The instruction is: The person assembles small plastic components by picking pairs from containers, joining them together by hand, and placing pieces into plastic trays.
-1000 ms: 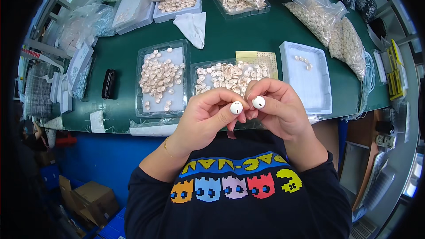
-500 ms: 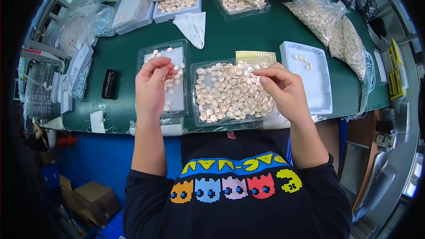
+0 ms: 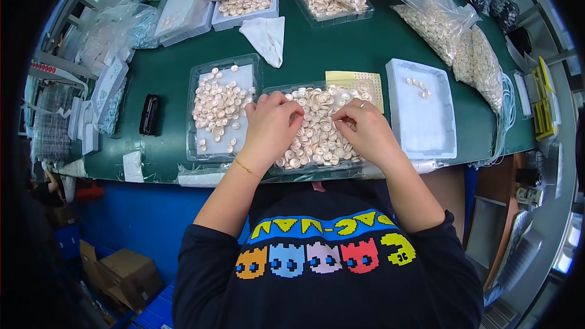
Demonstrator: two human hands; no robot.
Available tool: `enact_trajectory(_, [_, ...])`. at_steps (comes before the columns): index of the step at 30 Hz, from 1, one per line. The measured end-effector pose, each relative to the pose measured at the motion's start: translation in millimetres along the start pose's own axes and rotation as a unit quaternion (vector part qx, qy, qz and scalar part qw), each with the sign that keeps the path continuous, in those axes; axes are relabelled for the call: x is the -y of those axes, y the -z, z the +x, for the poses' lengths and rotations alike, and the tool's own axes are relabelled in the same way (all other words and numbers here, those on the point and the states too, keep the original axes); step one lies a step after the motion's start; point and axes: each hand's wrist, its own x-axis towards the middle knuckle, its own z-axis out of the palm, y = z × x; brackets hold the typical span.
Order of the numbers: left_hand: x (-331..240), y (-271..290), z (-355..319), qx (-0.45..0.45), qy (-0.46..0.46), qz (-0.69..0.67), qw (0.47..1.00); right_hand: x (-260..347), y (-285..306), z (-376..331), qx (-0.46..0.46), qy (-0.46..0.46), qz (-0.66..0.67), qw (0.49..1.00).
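Observation:
A clear plastic tray point(image 3: 272, 169) in front of me holds a heap of cream, round buttons point(image 3: 320, 140). My left hand point(image 3: 273, 127) reaches over this tray's left part, fingers curled and the thumb close to the index finger. Over the right part of the same heap, my right hand point(image 3: 367, 131) has thumb and index finger pinched together at the buttons. Whatever either hand's fingertips hold is too small to make out. Left of the heap stands a second clear tray point(image 3: 194, 146) with white lining, where more cream buttons point(image 3: 219, 105) lie in a loose pile.
On the right, a white tray point(image 3: 420, 128) holds several buttons. A yellow dotted card point(image 3: 373, 88) lies behind the middle tray. Bags of buttons point(image 3: 436, 30) and filled trays point(image 3: 332, 9) line the back; a white cloth point(image 3: 268, 33) and a black case point(image 3: 149, 114) rest on the green table point(image 3: 329, 52).
My left hand has moved right, from above the left tray to the middle tray, uncovering the left pile. My right hand has moved left and down into the heap.

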Motion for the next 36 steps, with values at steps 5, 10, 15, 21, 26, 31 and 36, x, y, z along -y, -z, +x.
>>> enact_trajectory(5, [-2,-1,3,0.018,0.016,0.022,0.999,1,3,0,-0.003,-0.031,0.040,0.999])
enact_trajectory(10, [-4,-1,4,0.057,0.035,0.008,0.998,8,8,-1,-0.017,-0.046,0.083,0.995])
enact_trajectory(15, [-5,6,5,0.015,0.023,-0.030,0.999,10,12,-2,-0.027,-0.053,0.112,0.992])
enact_trajectory(21, [-12,20,3,0.025,0.084,-0.340,0.936,21,18,-3,-0.035,-0.008,0.137,0.990])
enact_trajectory(26, [-38,44,-2,0.082,0.131,-0.585,0.796,36,29,-5,-0.055,0.066,0.188,0.979])
enact_trajectory(31, [-53,60,-11,0.100,0.095,-0.700,0.701,61,39,-9,-0.094,0.097,0.244,0.960])
enact_trajectory(36, [-58,69,-17,0.106,0.076,-0.715,0.687,71,44,-11,-0.103,0.129,0.274,0.947])
